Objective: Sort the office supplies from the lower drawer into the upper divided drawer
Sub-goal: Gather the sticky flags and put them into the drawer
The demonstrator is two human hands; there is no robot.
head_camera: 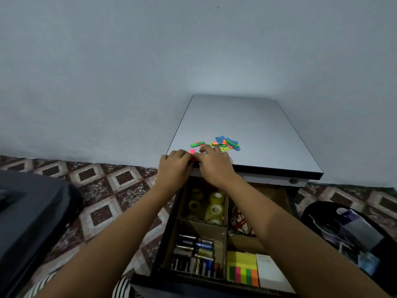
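A dark grey object (28, 211) fills the far left, lying over the patterned tiled floor (107, 190). The left hand (175, 166) reaches up to the front edge of the grey desk (247, 121) with its fingers curled over the rim. Its fingertips meet those of the right hand (214, 166), which is curled in the same way just beside it. A small red strip (194, 158) shows where the two hands come together, but whether either hand pinches it cannot be told. Just behind the hands on the desk lie a pink strip (192, 151) and a green strip (197, 144). To their right is a loose heap of coloured strips (227, 143) in blue, green, orange and yellow. Under the forearms the upper divided drawer (165, 239) stands open. Its back left compartment holds tape rolls (216, 208) and its front left one holds batteries (194, 254). Red items (239, 222), too blurred to name, lie in a right compartment. At the front right sit a yellow sticky note pad (241, 267) and a white pad (270, 274). A black bin (343, 229) stands on the floor at far right.
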